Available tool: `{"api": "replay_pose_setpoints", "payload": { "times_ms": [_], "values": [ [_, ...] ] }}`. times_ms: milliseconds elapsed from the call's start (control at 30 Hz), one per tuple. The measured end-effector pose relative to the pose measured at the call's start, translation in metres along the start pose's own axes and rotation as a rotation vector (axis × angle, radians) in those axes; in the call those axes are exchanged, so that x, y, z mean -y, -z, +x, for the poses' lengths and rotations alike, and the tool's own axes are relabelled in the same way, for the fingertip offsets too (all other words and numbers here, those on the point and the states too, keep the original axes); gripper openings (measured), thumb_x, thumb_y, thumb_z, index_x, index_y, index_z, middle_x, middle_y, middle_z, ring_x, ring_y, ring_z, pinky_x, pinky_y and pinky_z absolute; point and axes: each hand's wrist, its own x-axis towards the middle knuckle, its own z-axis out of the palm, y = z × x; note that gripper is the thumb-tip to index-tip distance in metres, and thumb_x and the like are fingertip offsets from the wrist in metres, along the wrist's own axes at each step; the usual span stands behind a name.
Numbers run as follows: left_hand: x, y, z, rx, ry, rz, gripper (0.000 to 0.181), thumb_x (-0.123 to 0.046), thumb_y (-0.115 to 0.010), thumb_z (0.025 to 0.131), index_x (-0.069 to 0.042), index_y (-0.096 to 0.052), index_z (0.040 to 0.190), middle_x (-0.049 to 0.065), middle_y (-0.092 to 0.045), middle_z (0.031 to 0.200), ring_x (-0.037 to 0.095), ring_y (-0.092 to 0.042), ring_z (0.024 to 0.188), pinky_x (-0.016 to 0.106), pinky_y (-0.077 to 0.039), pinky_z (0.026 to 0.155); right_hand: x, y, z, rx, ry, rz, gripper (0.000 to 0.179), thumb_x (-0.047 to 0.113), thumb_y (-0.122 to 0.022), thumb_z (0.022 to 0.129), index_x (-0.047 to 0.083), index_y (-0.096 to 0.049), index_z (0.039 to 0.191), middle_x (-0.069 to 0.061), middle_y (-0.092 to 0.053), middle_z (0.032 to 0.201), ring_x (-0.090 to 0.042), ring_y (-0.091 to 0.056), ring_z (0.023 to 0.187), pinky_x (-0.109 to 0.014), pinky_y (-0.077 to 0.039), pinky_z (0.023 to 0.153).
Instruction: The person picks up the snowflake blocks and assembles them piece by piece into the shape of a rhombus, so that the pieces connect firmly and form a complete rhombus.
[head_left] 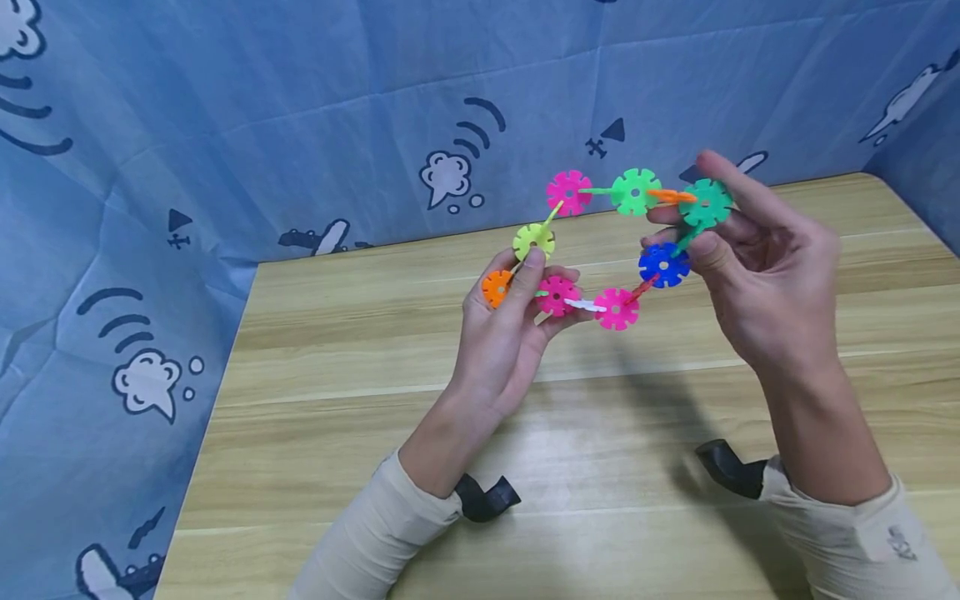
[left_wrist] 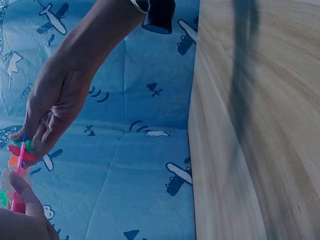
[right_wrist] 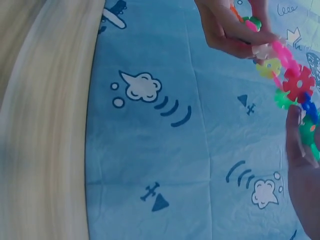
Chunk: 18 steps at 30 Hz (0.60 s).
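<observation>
A closed ring of colourful notched plastic discs point(head_left: 617, 309), slotted edge to edge, hangs in the air above the table between both hands. My left hand point(head_left: 501, 333) pinches its left end, with the thumb over the yellow disc point(head_left: 531, 237) and an orange disc point(head_left: 497, 288) beside it. At the right end my right hand point(head_left: 780, 275) grips the ring near the teal disc point(head_left: 707, 202), its thumb by the blue disc point(head_left: 664, 265). In the right wrist view the ring's red disc point(right_wrist: 299, 83) shows between the two hands. Fingers partly hide some discs.
A wood-grain table point(head_left: 315, 417) lies beneath the hands. Blue cloth point(head_left: 300, 100) printed with clouds and planes hangs behind it and on the left and right. Black curved pieces point(head_left: 486, 500) stick out from both sleeve cuffs.
</observation>
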Motion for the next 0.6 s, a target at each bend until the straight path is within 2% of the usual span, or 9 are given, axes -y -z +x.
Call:
{"api": "replay_pose_setpoints", "payload": {
  "times_ms": [133, 200, 300, 433, 600],
  "values": [
    [-0.0017, -0.0005, -0.0005, 0.008, 0.008, -0.007, 0.019, -0.014, -0.053, 0.114, -0.017, -0.063, 0.129, 0.001, -0.074, 0.097, 0.013, -0.072, 0.092, 0.037, -0.068, 0.087, -0.0003, 0.0009, 0.0019, 0.05, 0.032, 0.181, 0.057, -0.023, -0.063, 0.094, -0.022, -0.045, 0.148, -0.035, -0.077, 0.104, -0.041, -0.081, 0.096, -0.036, -0.067, 0.088],
    [-0.0023, -0.0008, -0.0006, 0.007, 0.014, -0.008, 0.019, -0.015, -0.053, 0.113, -0.017, -0.063, 0.129, 0.001, -0.074, 0.098, 0.013, -0.072, 0.094, 0.038, -0.068, 0.088, -0.0001, 0.0, 0.0028, 0.048, 0.047, 0.202, 0.055, -0.025, -0.062, 0.093, -0.024, -0.046, 0.145, -0.035, -0.077, 0.096, -0.042, -0.081, 0.095, -0.035, -0.068, 0.085],
    [-0.0028, -0.0011, -0.0005, 0.001, 0.022, 0.002, 0.02, -0.015, -0.054, 0.113, -0.017, -0.063, 0.131, 0.001, -0.073, 0.099, 0.014, -0.071, 0.099, 0.042, -0.067, 0.092, -0.0003, -0.0014, 0.003, 0.026, 0.073, 0.108, 0.051, -0.02, -0.068, 0.093, -0.024, -0.052, 0.141, -0.032, -0.079, 0.096, -0.038, -0.082, 0.093, -0.033, -0.068, 0.081],
    [-0.0029, -0.0009, -0.0006, -0.006, 0.024, 0.013, 0.022, -0.015, -0.055, 0.113, -0.016, -0.062, 0.134, 0.001, -0.073, 0.1, 0.015, -0.071, 0.102, 0.043, -0.067, 0.093, -0.0011, -0.0017, 0.0034, 0.023, 0.121, -0.096, 0.046, -0.012, -0.073, 0.094, -0.021, -0.058, 0.136, -0.024, -0.081, 0.104, -0.028, -0.083, 0.094, -0.028, -0.066, 0.079],
    [-0.0028, -0.0005, -0.0004, 0.004, 0.023, 0.009, 0.022, -0.015, -0.055, 0.113, -0.016, -0.062, 0.134, 0.001, -0.073, 0.1, 0.015, -0.071, 0.101, 0.041, -0.068, 0.092, -0.0008, 0.0006, 0.0028, 0.05, 0.167, -0.279, 0.042, -0.012, -0.068, 0.098, -0.018, -0.059, 0.138, -0.014, -0.083, 0.107, -0.02, -0.083, 0.098, -0.021, -0.065, 0.079]
  ]
}}
